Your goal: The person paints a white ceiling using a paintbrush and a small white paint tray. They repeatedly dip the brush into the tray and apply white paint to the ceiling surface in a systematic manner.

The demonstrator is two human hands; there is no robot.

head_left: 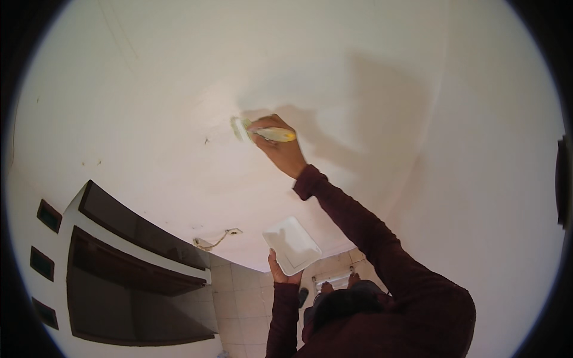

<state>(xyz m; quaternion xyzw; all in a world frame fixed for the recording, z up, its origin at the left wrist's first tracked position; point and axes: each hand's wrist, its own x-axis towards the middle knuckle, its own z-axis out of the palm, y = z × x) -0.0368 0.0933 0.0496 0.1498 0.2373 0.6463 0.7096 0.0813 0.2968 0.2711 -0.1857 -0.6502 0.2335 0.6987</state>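
My right hand (pixel 274 146) grips a tool with a pale yellow handle (pixel 280 135), perhaps a brush, at a small pale green patch streaked with white (pixel 237 130) on the cream wall (pixel 179 113). Its working end is too indistinct to make out. Lower down, my left hand (pixel 280 271) holds a shallow white rectangular tray (pixel 292 244) up near the wall, thumb at its left edge. Shadows of my arm and hand fall on the wall to the right of the patch.
A looped cord on a fitting (pixel 218 241) is fixed low on the wall. Dark openings (pixel 137 310) and small square windows (pixel 48 216) are at left. Below are floor tiles (pixel 239 298), my bare feet on a light step-like support (pixel 331 280) and a dark sandal (pixel 303 298).
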